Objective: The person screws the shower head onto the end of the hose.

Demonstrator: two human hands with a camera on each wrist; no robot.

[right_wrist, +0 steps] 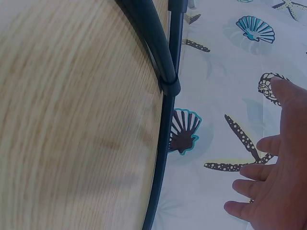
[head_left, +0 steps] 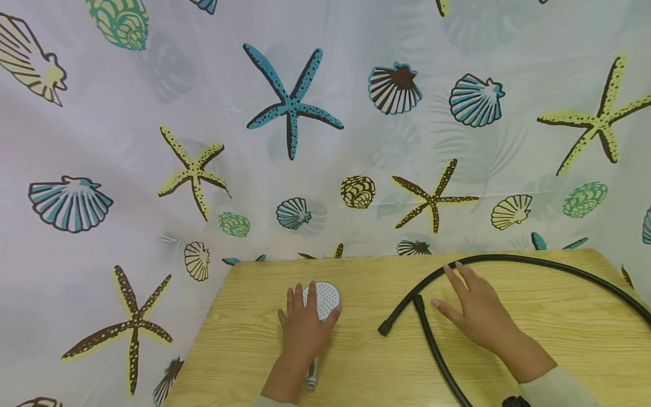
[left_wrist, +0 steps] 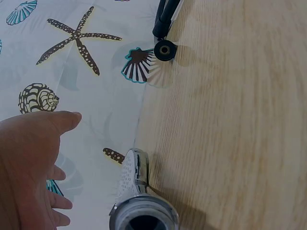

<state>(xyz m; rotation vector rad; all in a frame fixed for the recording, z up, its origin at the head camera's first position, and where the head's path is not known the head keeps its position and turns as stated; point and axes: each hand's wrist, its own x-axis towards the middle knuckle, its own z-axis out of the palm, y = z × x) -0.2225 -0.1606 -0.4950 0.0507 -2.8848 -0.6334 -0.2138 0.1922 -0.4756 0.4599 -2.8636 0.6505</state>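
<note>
A chrome handheld shower head (head_left: 327, 298) with a white, dotted spray face lies on the wooden table. Over it hovers my left hand (head_left: 304, 336), fingers spread and relaxed; the left wrist view shows this hand (left_wrist: 33, 163) apart from the shower head (left_wrist: 139, 165), whose handle ends in an open round socket. To the right is a black flexible hose (head_left: 539, 261), bent round so its two visible ends lie near each other. My right hand (head_left: 480, 314) hangs above the hose with straight fingers, holding nothing. In the right wrist view one stretch of hose (right_wrist: 165, 129) crosses another.
The light wooden table (head_left: 239, 328) ends at a white curtain (head_left: 335, 147) printed with starfish and shells, which hangs behind it and at both sides. A dark round piece (head_left: 516, 401) shows at the bottom edge near the right sleeve.
</note>
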